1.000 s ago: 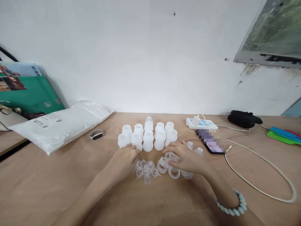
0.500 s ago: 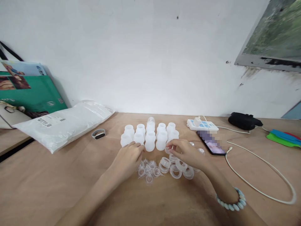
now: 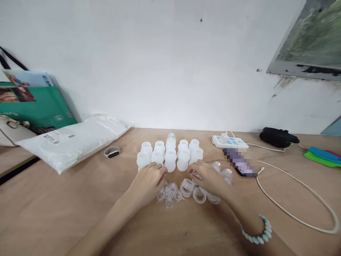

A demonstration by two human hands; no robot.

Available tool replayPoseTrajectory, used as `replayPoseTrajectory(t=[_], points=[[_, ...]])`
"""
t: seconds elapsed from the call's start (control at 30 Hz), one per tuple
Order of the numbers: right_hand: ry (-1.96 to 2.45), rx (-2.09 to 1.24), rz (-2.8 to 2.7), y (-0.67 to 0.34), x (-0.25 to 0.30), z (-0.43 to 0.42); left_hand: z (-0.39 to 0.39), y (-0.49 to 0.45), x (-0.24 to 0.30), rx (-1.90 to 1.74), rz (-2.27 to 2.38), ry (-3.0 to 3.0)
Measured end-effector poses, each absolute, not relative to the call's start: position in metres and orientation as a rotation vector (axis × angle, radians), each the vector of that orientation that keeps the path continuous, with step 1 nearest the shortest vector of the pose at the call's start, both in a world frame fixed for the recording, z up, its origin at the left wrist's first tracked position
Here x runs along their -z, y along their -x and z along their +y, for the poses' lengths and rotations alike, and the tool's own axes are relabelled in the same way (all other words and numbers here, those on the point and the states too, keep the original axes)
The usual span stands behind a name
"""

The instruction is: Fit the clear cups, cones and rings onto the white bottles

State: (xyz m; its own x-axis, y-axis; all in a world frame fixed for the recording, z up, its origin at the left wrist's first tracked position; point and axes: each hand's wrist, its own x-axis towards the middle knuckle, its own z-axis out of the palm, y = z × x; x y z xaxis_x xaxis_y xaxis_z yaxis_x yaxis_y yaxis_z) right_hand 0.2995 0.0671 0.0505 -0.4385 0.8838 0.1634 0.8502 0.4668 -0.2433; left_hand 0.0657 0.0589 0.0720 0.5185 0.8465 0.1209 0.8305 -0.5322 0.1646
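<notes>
My left hand (image 3: 151, 177) is curled, its fingertips together in front of the white bottles (image 3: 169, 160). What it pinches, if anything, is hidden. Just below its fingers lies a pile of clear bottle nipples (image 3: 169, 193). My right hand (image 3: 206, 175) has its fingers bent around the edge of a clear ring (image 3: 196, 175), above a heap of clear screw rings (image 3: 199, 195). The bottles stand upright in two rows; one at the back wears a clear dome cap (image 3: 171, 136). More clear caps (image 3: 227, 174) lie beyond my right hand, partly covered by it.
At left are a white plastic parcel (image 3: 77, 140), a fitness band (image 3: 112, 152) and a green bag (image 3: 39, 105). To the right lie a power strip (image 3: 230, 141), a phone (image 3: 241, 163), a looped white cable (image 3: 298, 183), a black case (image 3: 278, 137) and coloured sheets (image 3: 323, 156).
My right hand has shifted slightly left and down, showing more of the clear caps behind it. My left hand has moved a little right, covering part of the nipple pile.
</notes>
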Motion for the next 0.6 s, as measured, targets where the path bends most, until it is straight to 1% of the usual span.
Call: replayPoseTrajectory(t=[0.4,0.6], points=[[1.53,0.031,-2.547,-0.3052,-0.0415,0.069,0.0591,-0.0677,-0.07,-0.237,1.455,-2.707],[1.529,0.094,-2.572,-0.3055,-0.0402,0.07,0.0593,-0.0671,-0.0666,-0.292,1.46,-2.735]])
